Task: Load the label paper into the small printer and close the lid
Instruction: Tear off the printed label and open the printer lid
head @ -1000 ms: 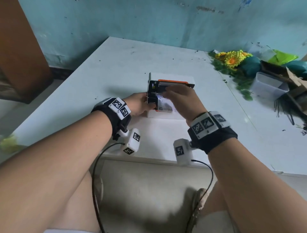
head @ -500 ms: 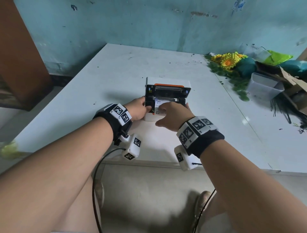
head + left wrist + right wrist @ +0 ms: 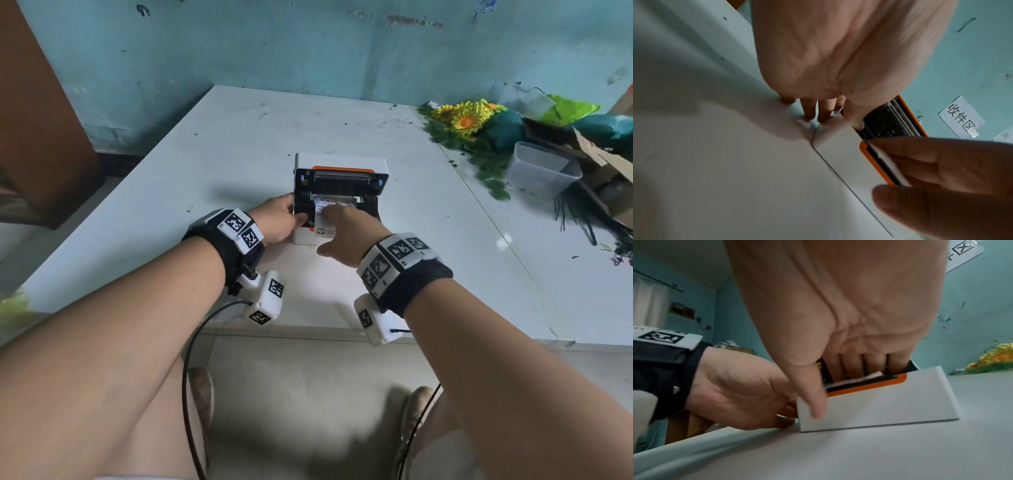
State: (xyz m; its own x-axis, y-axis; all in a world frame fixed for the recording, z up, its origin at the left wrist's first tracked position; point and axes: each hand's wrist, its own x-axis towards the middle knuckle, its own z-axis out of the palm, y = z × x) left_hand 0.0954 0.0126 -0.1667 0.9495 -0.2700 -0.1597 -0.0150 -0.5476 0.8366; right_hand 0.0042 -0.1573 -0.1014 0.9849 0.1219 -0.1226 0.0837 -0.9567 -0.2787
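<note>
A small white printer with orange trim stands on the white table, its lid raised at the back. White label paper lies in the open black bay and hangs over the front. My left hand grips the printer's left side, with its thumb on the bay's edge. My right hand presses its straight fingers down on the label paper; the thumb lies against the white front face.
Artificial yellow flowers, a clear plastic tub and a torn cardboard box crowd the table's far right. A brown door stands at the left. The table's near edge runs just under my wrists.
My right hand has come down from over the bay and now lies with its fingers on the label paper. The left hand stays on the printer's left side.
</note>
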